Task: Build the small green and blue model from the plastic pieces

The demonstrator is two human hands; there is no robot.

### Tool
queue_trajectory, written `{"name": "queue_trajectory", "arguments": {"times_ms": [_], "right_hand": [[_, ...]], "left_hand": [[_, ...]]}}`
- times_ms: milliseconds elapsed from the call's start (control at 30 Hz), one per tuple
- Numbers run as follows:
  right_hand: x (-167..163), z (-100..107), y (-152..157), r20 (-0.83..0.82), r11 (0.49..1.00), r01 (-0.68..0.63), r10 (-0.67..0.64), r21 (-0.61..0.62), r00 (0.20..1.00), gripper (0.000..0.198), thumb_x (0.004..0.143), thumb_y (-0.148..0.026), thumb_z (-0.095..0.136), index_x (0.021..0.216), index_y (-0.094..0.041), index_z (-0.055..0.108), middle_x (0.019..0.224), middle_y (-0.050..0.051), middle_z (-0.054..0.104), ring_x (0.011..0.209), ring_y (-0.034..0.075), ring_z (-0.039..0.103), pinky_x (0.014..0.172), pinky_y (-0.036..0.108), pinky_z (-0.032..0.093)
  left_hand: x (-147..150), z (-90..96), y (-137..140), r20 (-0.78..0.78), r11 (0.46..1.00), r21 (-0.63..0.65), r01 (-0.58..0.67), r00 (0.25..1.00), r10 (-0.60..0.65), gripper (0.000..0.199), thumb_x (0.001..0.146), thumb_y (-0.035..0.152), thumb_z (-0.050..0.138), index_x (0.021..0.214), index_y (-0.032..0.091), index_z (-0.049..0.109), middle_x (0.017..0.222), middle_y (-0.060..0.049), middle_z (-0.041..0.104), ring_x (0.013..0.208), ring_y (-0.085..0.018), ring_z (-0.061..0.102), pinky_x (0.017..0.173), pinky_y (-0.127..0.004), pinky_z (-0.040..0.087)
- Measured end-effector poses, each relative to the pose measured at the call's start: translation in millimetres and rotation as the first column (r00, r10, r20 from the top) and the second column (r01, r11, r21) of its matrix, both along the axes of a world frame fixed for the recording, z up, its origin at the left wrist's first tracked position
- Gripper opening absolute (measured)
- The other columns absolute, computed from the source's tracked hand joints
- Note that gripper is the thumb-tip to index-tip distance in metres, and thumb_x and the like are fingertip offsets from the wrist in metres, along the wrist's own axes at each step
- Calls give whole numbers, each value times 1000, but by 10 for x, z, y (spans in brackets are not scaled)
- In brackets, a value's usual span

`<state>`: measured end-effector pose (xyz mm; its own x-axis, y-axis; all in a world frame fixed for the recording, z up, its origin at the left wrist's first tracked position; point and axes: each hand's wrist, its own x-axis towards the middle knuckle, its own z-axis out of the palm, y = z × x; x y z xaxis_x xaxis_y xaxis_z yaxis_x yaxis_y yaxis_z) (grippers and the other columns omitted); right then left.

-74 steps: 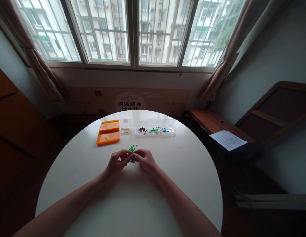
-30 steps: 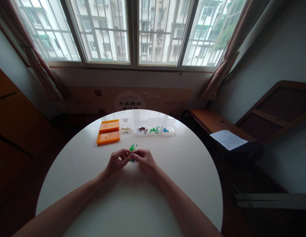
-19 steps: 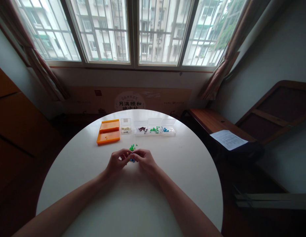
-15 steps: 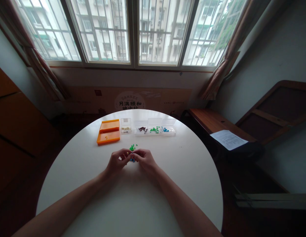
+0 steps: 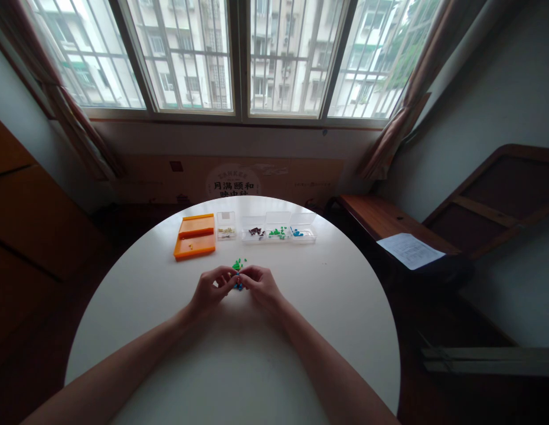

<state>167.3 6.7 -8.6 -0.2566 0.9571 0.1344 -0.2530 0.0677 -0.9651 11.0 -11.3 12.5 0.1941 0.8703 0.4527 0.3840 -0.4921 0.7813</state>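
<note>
My left hand (image 5: 213, 283) and my right hand (image 5: 259, 282) meet over the white table (image 5: 230, 366), fingertips pinched together on a small blue piece (image 5: 238, 285). The piece looks like a tiny building brick, mostly covered by my fingers, so its exact shape is hidden. Just beyond my fingertips lies a loose heap of small green pieces (image 5: 238, 265). Some of that heap is hidden behind my hands.
An orange plastic case (image 5: 195, 248) lies unfolded at the back left with small yellow bits inside. Beside it stand a small clear box (image 5: 226, 235) with pale pieces and a clear compartment box (image 5: 278, 239) holding brown, green and blue pieces.
My fingertips have shifted very slightly around the blue piece. Everything else on the table stays where it was.
</note>
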Motion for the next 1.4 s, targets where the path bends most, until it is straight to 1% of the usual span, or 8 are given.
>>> {"name": "queue_trajectory", "arguments": {"times_ms": [267,600,967,1400], "right_hand": [[11,44,-8,-27,1000,-6,6,-12,1000,25,63,-34,71,73,-12,66,60,1,62,51,9,51,50,22,40],[9,-2,13,-33,1000,-11,11,1,999,24,65,-33,71,74,-12,66,60,1,62,50,8,50,49,21,39],[16,2,15,-31,1000,-6,7,20,1000,23,66,-33,69,74,-12,66,60,2,62,50,9,51,50,21,39],[12,27,1,-41,1000,-2,3,9,999,22,65,-32,70,74,-12,66,61,2,63,50,9,51,50,21,40]], "left_hand": [[-2,-5,2,-3,1000,1,-7,1000,7,20,79,32,60,84,13,63,55,0,59,41,-8,52,41,-17,43],[8,11,-4,-4,1000,-9,-23,1000,23,19,78,30,61,82,13,63,54,1,58,41,-8,52,41,-17,42],[1,-13,6,-7,1000,-20,-19,1000,19,17,78,28,61,83,13,63,54,1,58,41,-8,52,42,-16,42],[7,0,-2,4,999,-50,-14,1000,14,17,77,29,62,82,13,61,55,2,57,42,-8,52,41,-16,42]]}}
